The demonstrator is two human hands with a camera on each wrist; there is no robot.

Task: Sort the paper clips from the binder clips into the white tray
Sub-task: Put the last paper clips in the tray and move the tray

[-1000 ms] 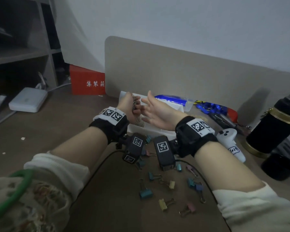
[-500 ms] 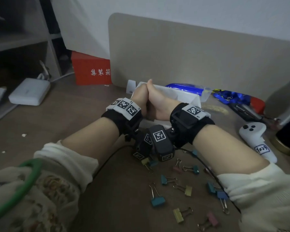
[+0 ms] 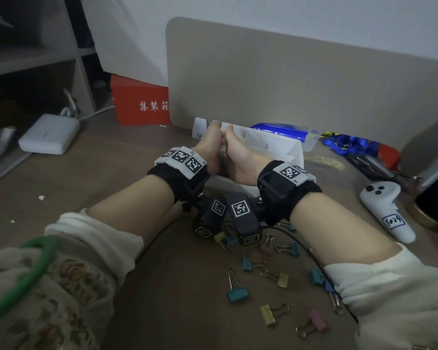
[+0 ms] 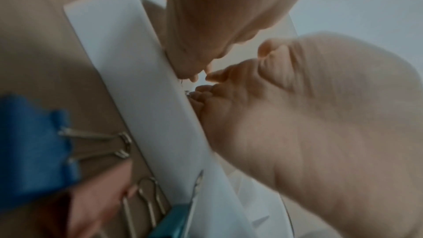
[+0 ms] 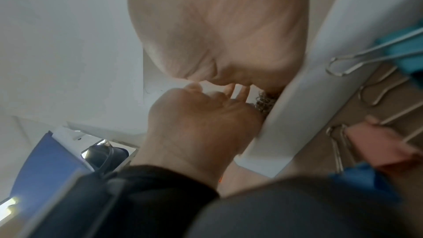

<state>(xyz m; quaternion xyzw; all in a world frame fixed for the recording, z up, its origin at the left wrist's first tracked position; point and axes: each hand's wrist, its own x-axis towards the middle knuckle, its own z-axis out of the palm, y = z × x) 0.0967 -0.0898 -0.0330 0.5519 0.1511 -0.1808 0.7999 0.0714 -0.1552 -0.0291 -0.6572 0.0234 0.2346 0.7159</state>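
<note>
Both hands are down in the left end of the white tray (image 3: 283,150), palms facing and pressed together. My left hand (image 3: 210,147) has its fingers (image 5: 194,97) curled and holds a bunch of silver paper clips (image 5: 265,104) against the near tray wall (image 5: 320,61). My right hand (image 3: 240,157) touches it from the right, its fingertips (image 4: 194,77) pointing down into the tray. Several coloured binder clips (image 3: 238,294) lie scattered on the desk in front of the tray, under my wrists. The tray's contents are hidden by the hands.
A beige divider panel (image 3: 288,79) stands right behind the tray. A blue pouch (image 3: 283,130) and lanyard lie to its right, then a white controller (image 3: 387,208) and a black flask (image 3: 435,198). A red box (image 3: 142,102) and a white adapter (image 3: 48,133) sit at the left.
The hands have closed together and dropped from above the tray into it. A second ago the left palm was held up with the clips while the open right hand reached for them.
</note>
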